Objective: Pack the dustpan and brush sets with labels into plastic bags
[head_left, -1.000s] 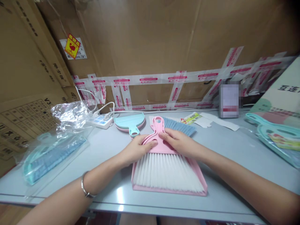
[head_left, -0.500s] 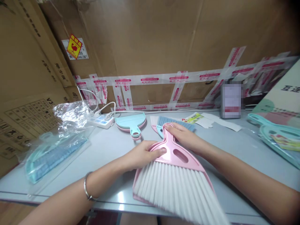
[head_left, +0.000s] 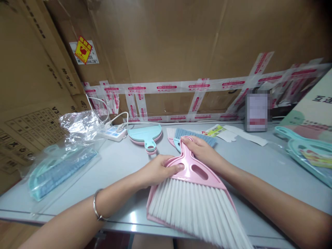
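Observation:
A pink hand brush point(head_left: 192, 197) with white bristles lies over a pink dustpan point(head_left: 151, 204), bristles toward me, at the table's front edge. My left hand point(head_left: 160, 169) is closed on the left side of the pair, its thumb on the brush head by a slot. My right hand point(head_left: 198, 148) grips the top of the handles; most of its fingers are hidden beneath. Just behind lie a blue-bristled brush point(head_left: 194, 135) and a second white-bristled pink brush point(head_left: 170, 134). Left of them, a turquoise dustpan point(head_left: 145, 133) rests on a pink one.
A bagged turquoise brush set point(head_left: 62, 176) lies at left, near crumpled clear plastic point(head_left: 80, 126) and a power strip point(head_left: 112, 132). At right are another turquoise set point(head_left: 306, 148), a phone-like device point(head_left: 257, 110) and paper tags point(head_left: 233, 133). Large cardboard boxes point(head_left: 166, 41) stand behind.
Almost nothing has changed. Both hands keep the same hold on the pink brush and dustpan; the view has shifted very slightly.

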Tool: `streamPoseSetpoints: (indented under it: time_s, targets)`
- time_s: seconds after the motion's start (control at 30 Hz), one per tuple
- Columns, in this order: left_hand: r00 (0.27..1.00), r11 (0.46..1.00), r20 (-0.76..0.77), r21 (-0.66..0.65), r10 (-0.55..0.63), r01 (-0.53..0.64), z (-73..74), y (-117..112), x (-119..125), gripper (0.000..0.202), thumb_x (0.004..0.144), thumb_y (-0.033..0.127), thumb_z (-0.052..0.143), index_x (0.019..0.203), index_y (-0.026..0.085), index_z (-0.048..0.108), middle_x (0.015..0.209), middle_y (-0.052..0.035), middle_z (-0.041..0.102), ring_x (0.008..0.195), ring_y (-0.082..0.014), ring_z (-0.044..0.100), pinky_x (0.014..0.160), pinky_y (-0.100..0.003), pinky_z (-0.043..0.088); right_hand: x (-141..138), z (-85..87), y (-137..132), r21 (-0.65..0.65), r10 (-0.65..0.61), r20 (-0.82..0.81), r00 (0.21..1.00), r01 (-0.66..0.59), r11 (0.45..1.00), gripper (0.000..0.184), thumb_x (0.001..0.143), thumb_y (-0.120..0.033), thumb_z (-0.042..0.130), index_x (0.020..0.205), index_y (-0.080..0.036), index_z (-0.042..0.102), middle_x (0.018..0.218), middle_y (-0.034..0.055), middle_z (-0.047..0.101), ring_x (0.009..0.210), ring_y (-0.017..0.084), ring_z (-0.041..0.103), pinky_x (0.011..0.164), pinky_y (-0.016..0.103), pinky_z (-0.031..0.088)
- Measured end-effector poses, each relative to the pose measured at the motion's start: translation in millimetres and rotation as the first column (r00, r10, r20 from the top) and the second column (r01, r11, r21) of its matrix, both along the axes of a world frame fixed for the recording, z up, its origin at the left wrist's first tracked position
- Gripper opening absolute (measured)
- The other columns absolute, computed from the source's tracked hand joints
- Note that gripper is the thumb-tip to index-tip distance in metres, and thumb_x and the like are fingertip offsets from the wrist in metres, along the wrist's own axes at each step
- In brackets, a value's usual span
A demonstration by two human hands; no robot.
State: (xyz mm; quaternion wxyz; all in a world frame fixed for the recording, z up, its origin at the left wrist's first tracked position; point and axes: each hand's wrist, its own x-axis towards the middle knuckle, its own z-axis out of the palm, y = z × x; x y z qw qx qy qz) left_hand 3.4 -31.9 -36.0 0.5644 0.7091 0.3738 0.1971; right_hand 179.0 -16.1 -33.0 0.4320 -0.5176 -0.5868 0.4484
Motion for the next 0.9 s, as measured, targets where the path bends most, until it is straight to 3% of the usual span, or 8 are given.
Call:
streamPoseSetpoints:
  time_s: [0.17,0.5,0.63,0.77,0.9]
  targets:
    - [1.0,1.0,-0.009,-0.013,0.008,-0.008,0.5,1.1,-1.6,0.029,0.079,0.043,0.055,0.077,0.014,0.057,0.066,0.0016,0.049,0.061,-0.0104,0.042,0.057,-0.022,0.032,0.8,6.8,-5.4,-0.178,0.172,-0.156,0.973,-0.199,0.964,0.048,0.064,-0.061,0.065,0.077,-0.018,0.048,0.06,-0.0058,0.049,0.053,0.009,0.043,0.051,0.022,0.034]
    - [1.0,1.0,-0.013,-0.006,0.011,-0.011,4.4,-2.9,0.7,0.028,0.077,0.043,0.057,0.074,0.015,0.056,0.062,0.0029,0.046,0.058,-0.01,0.04,0.055,-0.023,0.03,-0.2,-4.8,-3.2,-0.014,0.031,-0.048,0.998,-0.032,0.999,0.046,0.068,-0.06,0.063,0.078,-0.017,0.051,0.066,-0.0032,0.052,0.059,0.011,0.048,0.054,0.024,0.037]
    - [0.999,0.999,-0.02,0.012,0.044,-0.044,6.8,-0.8,-0.9,0.028,0.077,0.041,0.058,0.07,0.015,0.055,0.06,0.0034,0.045,0.056,-0.0093,0.039,0.054,-0.022,0.029,2.8,3.7,-5.7,-0.103,0.08,-0.136,0.987,-0.095,0.99,0.049,0.063,-0.059,0.068,0.084,-0.019,0.05,0.064,-0.0039,0.053,0.056,0.012,0.051,0.051,0.024,0.038]
    - [0.99,0.99,0.0,-0.012,0.14,-0.14,11.2,5.4,-8.7,0.029,0.077,0.042,0.059,0.074,0.014,0.059,0.063,0.0024,0.052,0.058,-0.0103,0.045,0.056,-0.022,0.032,19.1,8.8,-9.1,-0.261,0.229,-0.086,0.97,-0.243,0.934,0.053,0.065,-0.056,0.069,0.099,-0.022,0.048,0.069,-0.002,0.061,0.06,0.016,0.058,0.053,0.026,0.042]
    - [0.981,0.982,0.07,-0.053,0.184,-0.18,15.2,10.3,-16.0,0.032,0.077,0.044,0.06,0.09,0.015,0.064,0.081,-0.002,0.064,0.073,-0.0146,0.056,0.065,-0.025,0.041,24.7,4.9,-11.8,-0.233,0.302,-0.034,0.953,-0.301,0.925,0.041,0.066,-0.049,0.071,0.089,-0.021,0.052,0.066,-0.0033,0.06,0.052,0.01,0.052,0.047,0.02,0.034]
